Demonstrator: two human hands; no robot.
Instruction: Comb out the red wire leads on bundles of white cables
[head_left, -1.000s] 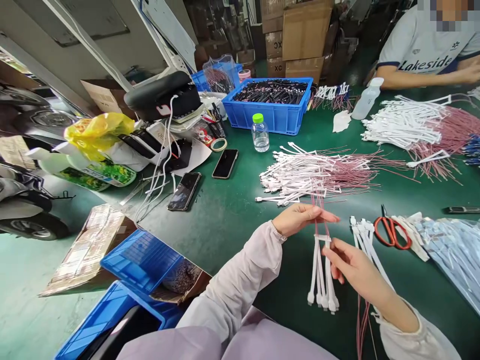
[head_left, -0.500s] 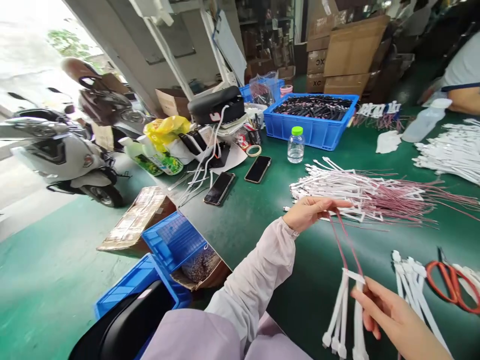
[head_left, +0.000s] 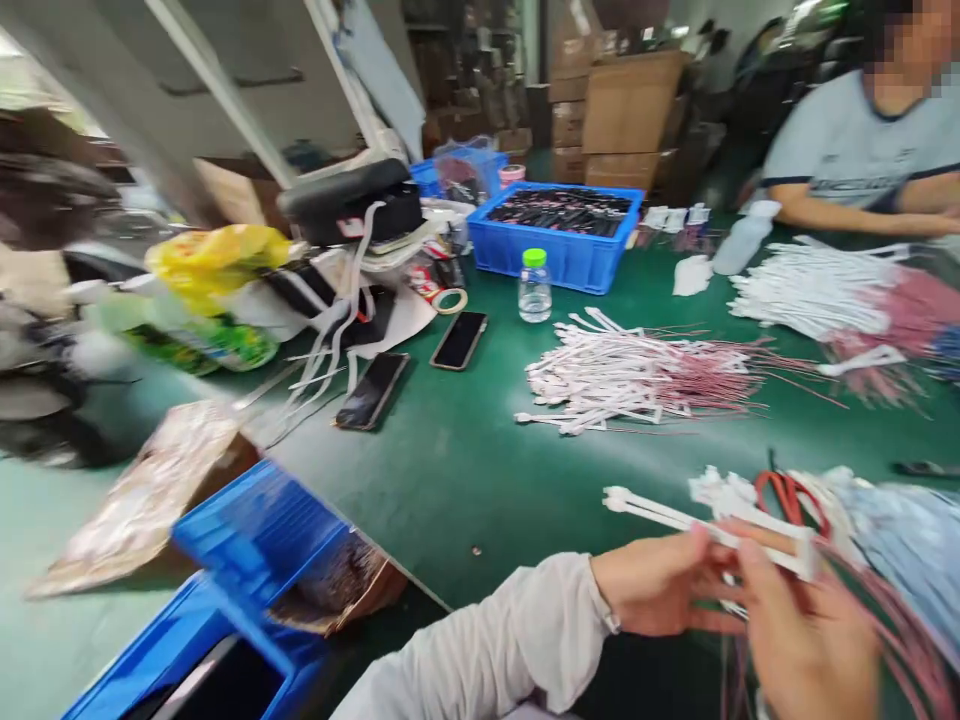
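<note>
Fingers of left hand [head_left: 652, 592] pinched on white strip bundle [head_left: 675, 517], right hand [head_left: 806, 640] fingers curled over its other end, red wires [head_left: 904, 640] trailing off right. Bundle held low over green table [head_left: 465, 470] by near edge, frame blurry. Red scissors [head_left: 784, 490] just behind. Loose strip pile [head_left: 622, 375] farther back, then bottle [head_left: 535, 285], blue crate [head_left: 562, 255].
</note>
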